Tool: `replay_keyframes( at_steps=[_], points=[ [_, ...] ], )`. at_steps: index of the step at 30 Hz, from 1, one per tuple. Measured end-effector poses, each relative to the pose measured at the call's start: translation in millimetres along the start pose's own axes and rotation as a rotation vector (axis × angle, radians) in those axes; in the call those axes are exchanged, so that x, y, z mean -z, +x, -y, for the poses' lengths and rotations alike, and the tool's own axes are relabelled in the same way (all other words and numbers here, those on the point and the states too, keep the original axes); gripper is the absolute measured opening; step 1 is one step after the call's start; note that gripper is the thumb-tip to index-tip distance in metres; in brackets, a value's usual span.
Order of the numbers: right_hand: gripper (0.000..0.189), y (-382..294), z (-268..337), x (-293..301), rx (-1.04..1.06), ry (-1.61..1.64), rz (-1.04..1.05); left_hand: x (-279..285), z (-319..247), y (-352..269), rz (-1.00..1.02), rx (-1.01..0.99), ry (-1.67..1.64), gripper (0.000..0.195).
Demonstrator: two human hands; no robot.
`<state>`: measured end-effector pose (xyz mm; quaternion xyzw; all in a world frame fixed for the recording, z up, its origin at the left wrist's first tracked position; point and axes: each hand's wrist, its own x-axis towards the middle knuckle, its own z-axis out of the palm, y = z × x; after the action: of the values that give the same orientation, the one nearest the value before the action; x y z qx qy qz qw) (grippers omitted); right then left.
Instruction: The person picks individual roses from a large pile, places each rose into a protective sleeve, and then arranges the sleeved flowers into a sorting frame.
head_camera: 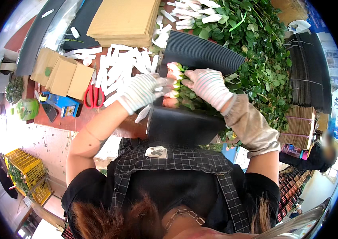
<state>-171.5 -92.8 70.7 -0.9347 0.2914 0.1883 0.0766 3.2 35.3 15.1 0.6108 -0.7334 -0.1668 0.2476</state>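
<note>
A row of pink roses (171, 102) with green outer petals lies on a black corrugated sheet (183, 124), whose far flap (198, 49) stands raised behind them. From the left, my left hand (148, 88), in a striped knit glove, reaches its blurred fingertips to the rose heads. My right hand (207, 85), gloved alike, has its thumb and fingertips beside the blooms, over the leaves and stems. Whether either hand grips a rose is unclear. White foam sleeves (124, 70) lie scattered beyond my left hand.
Red-handled scissors (94, 97), cardboard pieces (70, 76) and a blue box (67, 104) lie at left. A cardboard stack (122, 22) stands behind. Leafy rose stems (261, 68) pile up at right, beside bundled black sheets (306, 71). Another person (315, 155) is at far right.
</note>
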Motion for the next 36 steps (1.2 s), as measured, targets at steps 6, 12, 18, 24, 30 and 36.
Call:
replay_keyframes(
  at_steps=[6, 12, 18, 24, 30, 36],
  points=[
    [0.036, 21, 4, -10, -0.025, 0.004, 0.118, -23, 9, 9, 0.066, -0.158, 0.198, 0.027],
    [0.032, 14, -2, -19, 0.017, 0.104, -0.014, -8, 5, 16, 0.150, -0.164, 0.153, 0.023],
    [0.020, 15, -4, -25, -0.120, 0.033, -0.200, -6, 0, 34, 0.178, -0.085, 0.142, 0.038],
    [0.018, 29, -7, -30, -0.144, -0.044, -0.075, -17, 9, 29, 0.294, 0.028, 0.141, 0.047],
    [0.022, 30, -1, -23, -0.184, -0.010, -0.026, -22, 10, 24, 0.251, 0.058, 0.172, 0.049],
    [0.030, -22, -24, -7, 0.001, 0.336, -0.425, -8, 31, -25, -0.333, 0.303, -0.257, 0.031]
  ],
)
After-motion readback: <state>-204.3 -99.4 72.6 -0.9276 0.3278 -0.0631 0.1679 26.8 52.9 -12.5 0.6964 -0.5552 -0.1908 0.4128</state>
